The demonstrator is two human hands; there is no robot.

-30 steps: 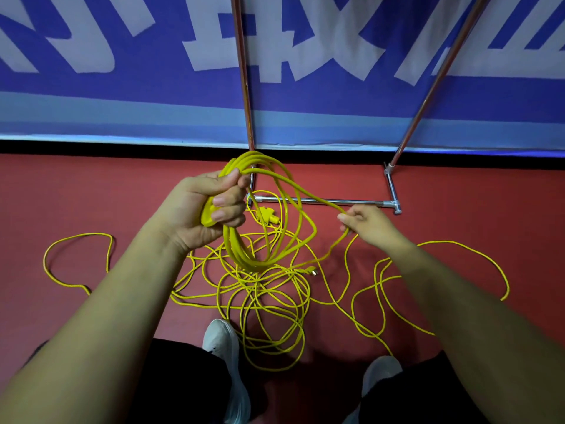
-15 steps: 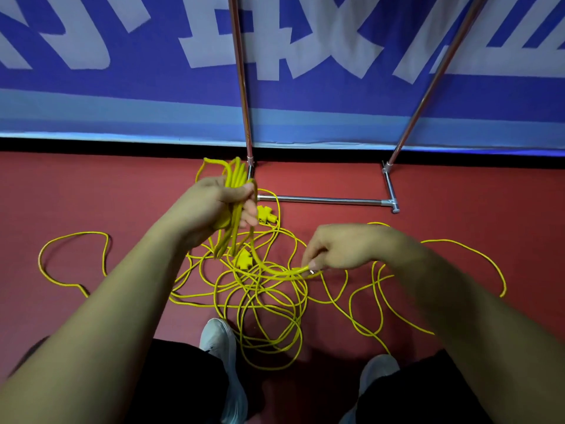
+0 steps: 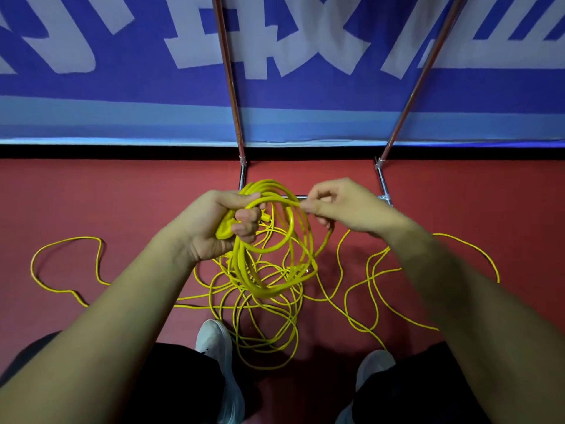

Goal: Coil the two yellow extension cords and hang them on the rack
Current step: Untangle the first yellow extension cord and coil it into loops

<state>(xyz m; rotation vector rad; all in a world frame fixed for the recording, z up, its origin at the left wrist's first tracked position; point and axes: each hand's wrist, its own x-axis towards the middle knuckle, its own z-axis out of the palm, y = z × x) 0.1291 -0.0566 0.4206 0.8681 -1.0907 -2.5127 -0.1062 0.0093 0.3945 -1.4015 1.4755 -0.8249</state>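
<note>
Yellow extension cords, loose part (image 3: 260, 307): thin, round, glossy strands tangled in overlapping loops on the red floor (image 3: 122, 194), just ahead of two white shoes (image 3: 214, 341), with long loops trailing out left and right.

Coil (image 3: 266, 289): several turns of the same cord, hanging as an open oval. Half a second ago it was bunched narrow.

Left hand (image 3: 214, 228): fingers curled tight round the top of the coil, a yellow plug end held in the palm.

Right hand (image 3: 345, 206): thumb and forefinger pinch one strand at the top of the coil, just beside the left hand. It has risen from low by the floor tangle.

Rack (image 3: 383, 185): shiny metal tube base, two coppery uprights.

Banner (image 3: 122, 117): blue, large pale characters.
</note>
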